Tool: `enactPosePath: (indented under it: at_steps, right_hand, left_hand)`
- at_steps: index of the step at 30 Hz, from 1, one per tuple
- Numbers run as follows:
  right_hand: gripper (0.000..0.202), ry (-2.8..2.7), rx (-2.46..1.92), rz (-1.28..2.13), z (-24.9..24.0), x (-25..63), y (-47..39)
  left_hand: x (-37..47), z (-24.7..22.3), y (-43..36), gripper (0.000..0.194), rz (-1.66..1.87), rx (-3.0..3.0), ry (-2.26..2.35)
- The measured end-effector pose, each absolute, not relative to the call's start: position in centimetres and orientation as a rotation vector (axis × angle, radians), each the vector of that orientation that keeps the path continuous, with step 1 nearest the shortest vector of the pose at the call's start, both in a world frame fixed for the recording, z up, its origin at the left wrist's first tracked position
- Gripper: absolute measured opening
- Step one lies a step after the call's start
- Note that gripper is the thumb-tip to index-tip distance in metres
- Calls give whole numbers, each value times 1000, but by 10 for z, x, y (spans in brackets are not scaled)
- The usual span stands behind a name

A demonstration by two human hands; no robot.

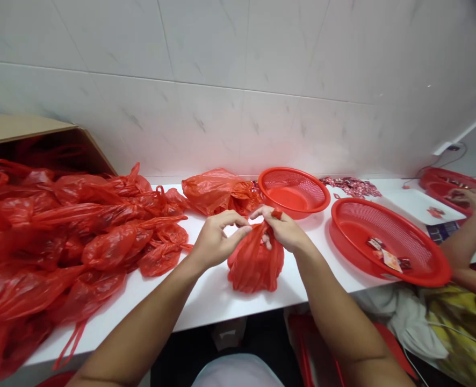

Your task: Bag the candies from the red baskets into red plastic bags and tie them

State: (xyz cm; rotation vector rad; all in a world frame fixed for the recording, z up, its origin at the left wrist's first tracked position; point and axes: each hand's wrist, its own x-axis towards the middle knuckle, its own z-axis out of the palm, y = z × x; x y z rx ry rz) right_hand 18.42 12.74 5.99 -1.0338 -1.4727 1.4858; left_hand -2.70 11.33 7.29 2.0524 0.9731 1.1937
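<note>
A filled red plastic bag (256, 266) stands upright on the white table in front of me, its top gathered. My right hand (280, 228) is closed on the bag's neck, with red plastic looped at its fingers. From the other side, my left hand (222, 236) curls in, thumb and index tips nearly meeting at the gathered top. Its grip is partly hidden, but it seems to pinch the plastic there. The bag's contents do not show.
Many knotted red bags (113, 242) are heaped at left, before a cardboard box (32, 129). Behind lies a loose red bag (217, 188). Two red baskets (294, 172) (383, 215) stand to the right, the nearer holding small packets (391, 260). A co-worker's arm (475, 226) reaches in at far right.
</note>
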Motion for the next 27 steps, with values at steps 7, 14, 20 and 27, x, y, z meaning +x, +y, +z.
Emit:
enactPosePath:
  at_steps: [7, 14, 20, 27]
  right_hand:
    - [28, -1848, -789, 1441, 64, 204, 117]
    - [21, -1982, -807, 335, 22, 198, 103]
    - [34, -1964, -702, 158, -6, 182, 87]
    - [23, -1938, -962, 86, -34, 231, 63]
  left_hand:
    - [-17, 33, 119, 55, 925, 1766, 707]
    - [-20, 28, 125, 34, 707, 1257, 594]
    - [-14, 14, 120, 43, 703, 1313, 627]
    - [-75, 16, 113, 32, 831, 1907, 1346]
